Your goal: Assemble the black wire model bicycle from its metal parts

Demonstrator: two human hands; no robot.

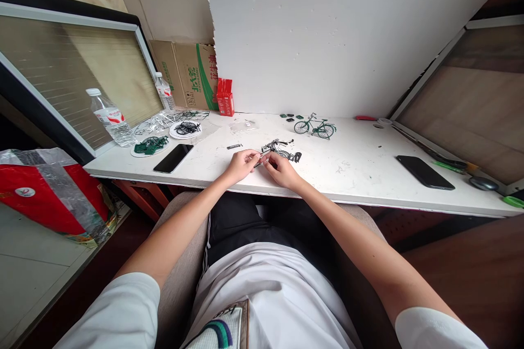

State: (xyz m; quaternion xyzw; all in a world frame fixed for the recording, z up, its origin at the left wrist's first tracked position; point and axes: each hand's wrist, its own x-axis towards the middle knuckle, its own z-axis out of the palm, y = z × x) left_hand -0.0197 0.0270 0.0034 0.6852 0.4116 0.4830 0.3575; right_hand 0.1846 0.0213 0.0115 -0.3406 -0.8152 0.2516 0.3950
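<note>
Near the front edge of the white table point(347, 174), my left hand point(242, 166) and my right hand point(280, 169) meet fingertip to fingertip. Both are closed in a pinch around something small, too small to make out. Just behind my fingers lie black model parts point(282, 150), with a spoked wheel among them. A short dark strip point(234, 146) rests to the left of these parts. Farther back and to the right stands a small green model bicycle point(315, 127), upright, with a few small green pieces point(290, 118) beside it.
On the left are a black phone point(173, 158), plates with green parts point(150, 145) and black parts point(187, 128), and two water bottles point(112, 119). A red box point(225, 97) stands behind. Another phone point(424, 172), a mouse point(483, 183) and tools point(434, 157) lie right.
</note>
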